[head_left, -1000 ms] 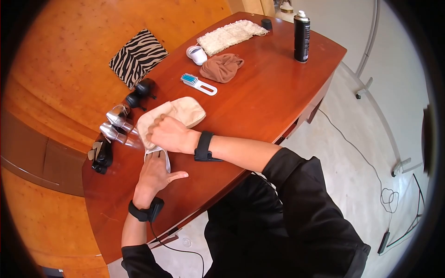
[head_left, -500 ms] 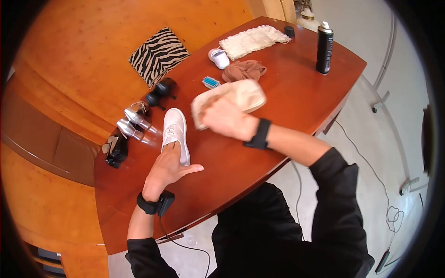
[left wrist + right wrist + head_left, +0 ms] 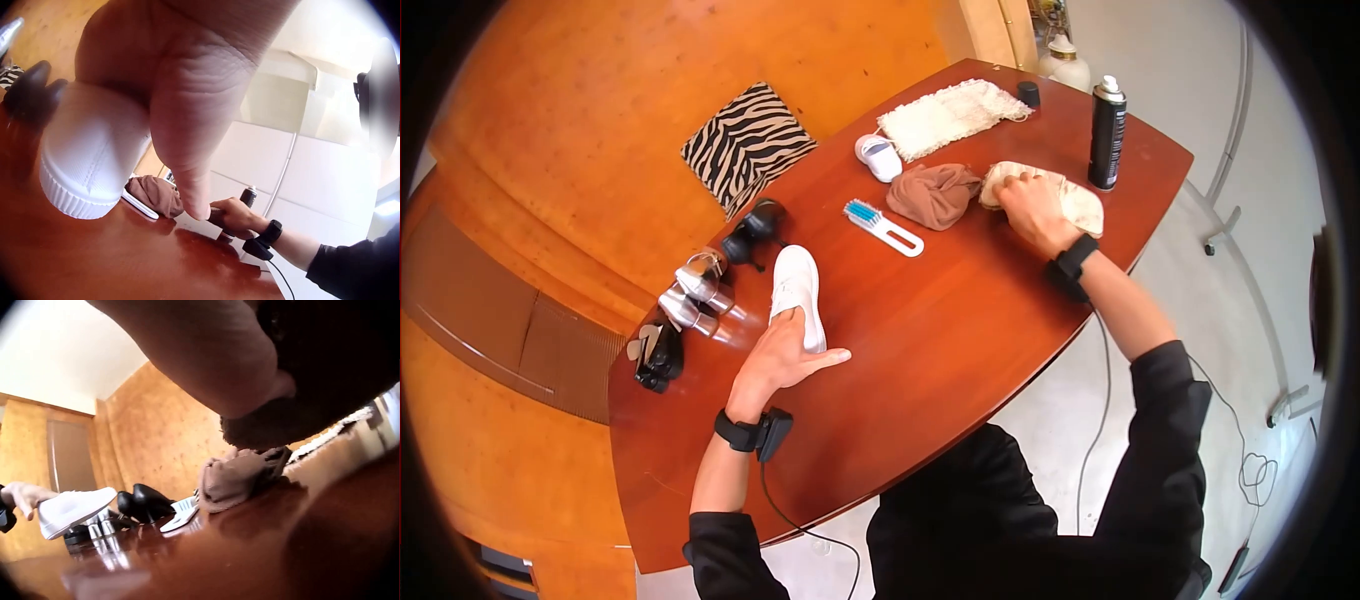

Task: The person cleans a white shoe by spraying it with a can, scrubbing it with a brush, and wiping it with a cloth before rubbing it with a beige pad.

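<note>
The left hand [image 3: 778, 355] has its fingers inside the opening of a white shoe [image 3: 798, 285], its thumb stretched out to the side; the fingers inside are hidden. In the left wrist view the ridged sole edge of the shoe [image 3: 94, 147] shows below that hand [image 3: 181, 81]. At the right part of the table the right hand [image 3: 1037, 215] grips a cream cloth pad [image 3: 1082, 206], beside a brown cloth [image 3: 933, 195]. The pad [image 3: 331, 381] looks dark and close in the right wrist view.
A blue-bristled brush [image 3: 887, 230], a second white shoe [image 3: 880, 158], a fluffy cream cloth [image 3: 950, 115] and a black spray can [image 3: 1107, 135] are on the table [image 3: 900, 370]. Black shoes [image 3: 752, 233] and silver heels [image 3: 690, 300] line its left edge. A cable hangs from each wrist.
The right hand has carried the cream pad away from the white shoe, rightward past the brush and brown cloth. The left hand stays in the shoe, which is now uncovered.
</note>
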The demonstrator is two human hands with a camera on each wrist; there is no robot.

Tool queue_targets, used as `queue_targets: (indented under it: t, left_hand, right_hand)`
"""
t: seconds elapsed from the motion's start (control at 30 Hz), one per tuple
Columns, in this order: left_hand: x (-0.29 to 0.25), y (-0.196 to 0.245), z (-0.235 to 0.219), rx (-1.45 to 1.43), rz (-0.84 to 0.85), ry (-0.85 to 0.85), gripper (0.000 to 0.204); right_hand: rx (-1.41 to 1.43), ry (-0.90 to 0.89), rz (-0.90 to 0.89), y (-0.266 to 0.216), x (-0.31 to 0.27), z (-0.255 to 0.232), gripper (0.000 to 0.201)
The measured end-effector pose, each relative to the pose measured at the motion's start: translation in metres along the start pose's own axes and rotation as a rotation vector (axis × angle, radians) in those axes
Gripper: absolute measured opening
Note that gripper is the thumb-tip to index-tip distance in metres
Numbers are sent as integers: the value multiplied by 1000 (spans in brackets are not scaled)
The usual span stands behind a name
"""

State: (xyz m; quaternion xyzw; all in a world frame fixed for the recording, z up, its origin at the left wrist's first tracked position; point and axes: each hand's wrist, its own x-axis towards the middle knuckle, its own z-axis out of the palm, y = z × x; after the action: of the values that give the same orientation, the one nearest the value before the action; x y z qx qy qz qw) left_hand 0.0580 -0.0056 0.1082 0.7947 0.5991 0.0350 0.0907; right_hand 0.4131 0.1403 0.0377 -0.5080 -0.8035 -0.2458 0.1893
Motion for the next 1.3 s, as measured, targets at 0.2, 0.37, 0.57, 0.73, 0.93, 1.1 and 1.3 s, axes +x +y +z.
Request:
queue_targets:
  t: [0.2,0.37,0.57,0.73,0.93,1.1,1.3]
  left_hand:
    - [9,11,-14,1,-104,-136,82]
    - [8,-2,-18,-20,-72,-104,80]
    - [14,-20,-12,-87,38,37,75]
    - [21,-23,-17,-123,-8,14,76]
    - [30,-14,-30,-156,-114,-152,83]
    - [90,-17,-28,-246,-98,-87,83]
    - [201,-26,-42,-134,-202,-137,82]
  right_hand:
    - [128,-200,165,0,20,12,11]
    - [155,-479,210,-17,34,-1,16]
    - [453,-153,161,-69,61,-43,23]
    - [829,-223,-37,-131,59,-43,25]
    - [1123,-297,13,-159,48,-10,26]
    - [1227,-255,134,-153,44,9,21]
    - [1431,-358,280,-155,42,37,17]
